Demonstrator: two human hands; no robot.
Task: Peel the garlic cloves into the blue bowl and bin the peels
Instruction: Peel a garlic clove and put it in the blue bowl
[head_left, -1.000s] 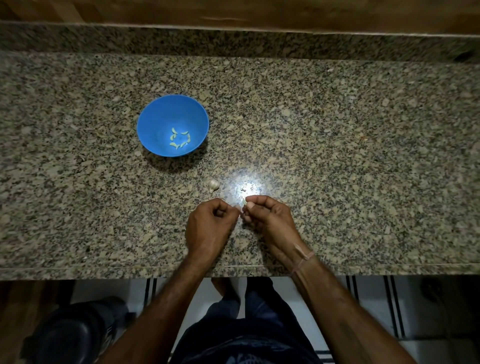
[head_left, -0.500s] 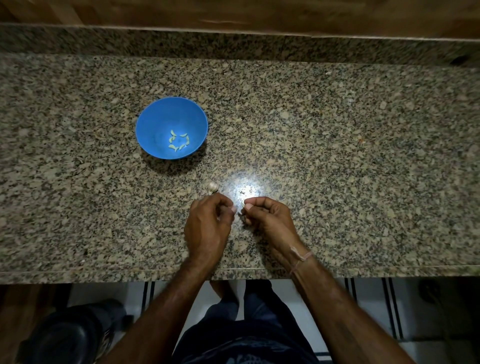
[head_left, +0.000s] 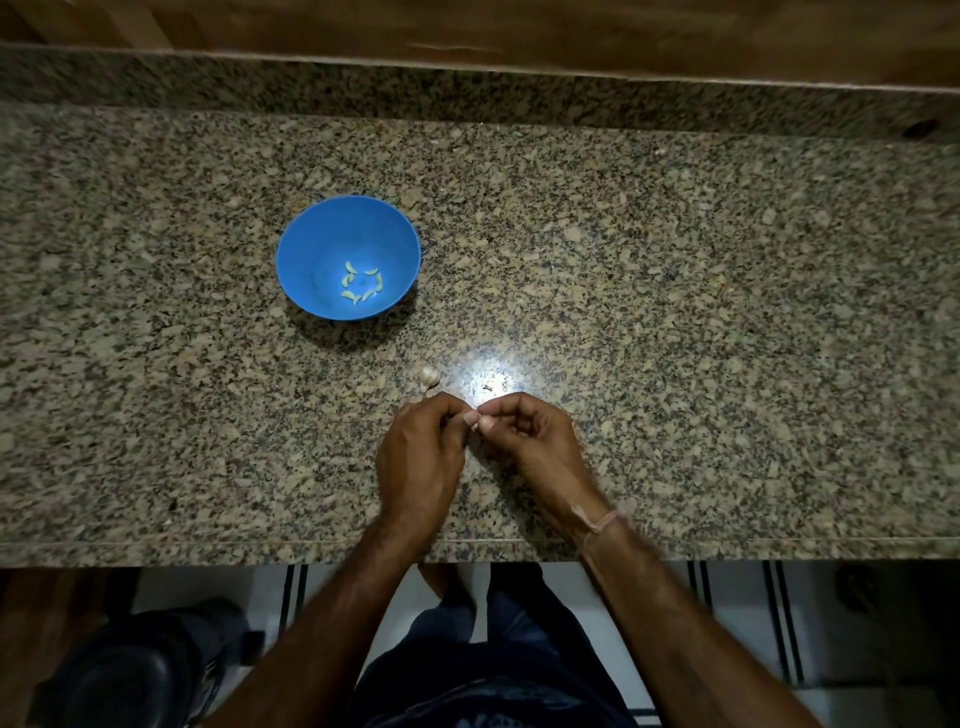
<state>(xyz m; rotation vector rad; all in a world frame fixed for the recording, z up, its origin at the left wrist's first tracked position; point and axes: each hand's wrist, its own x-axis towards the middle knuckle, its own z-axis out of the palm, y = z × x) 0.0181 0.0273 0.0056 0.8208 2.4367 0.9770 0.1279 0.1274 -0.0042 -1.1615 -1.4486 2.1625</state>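
A blue bowl (head_left: 311, 244) stands on the granite counter to the left of centre, with several peeled pale cloves (head_left: 361, 285) in its bottom. A small unpeeled garlic piece (head_left: 429, 378) lies on the counter just beyond my left hand. My left hand (head_left: 420, 457) and my right hand (head_left: 535, 441) meet fingertip to fingertip near the counter's front edge. Both pinch a small garlic clove (head_left: 474, 418), which is mostly hidden between the fingers.
The granite counter (head_left: 675, 312) has a raised back ledge under a wooden wall. A bright light glare with a tiny dark speck (head_left: 488, 387) sits just beyond my hands. On the floor at lower left stands a dark round bin (head_left: 130, 675).
My hands were slightly apart half a second ago and have closed together on the clove again. The bowl and the loose garlic piece have stayed put.
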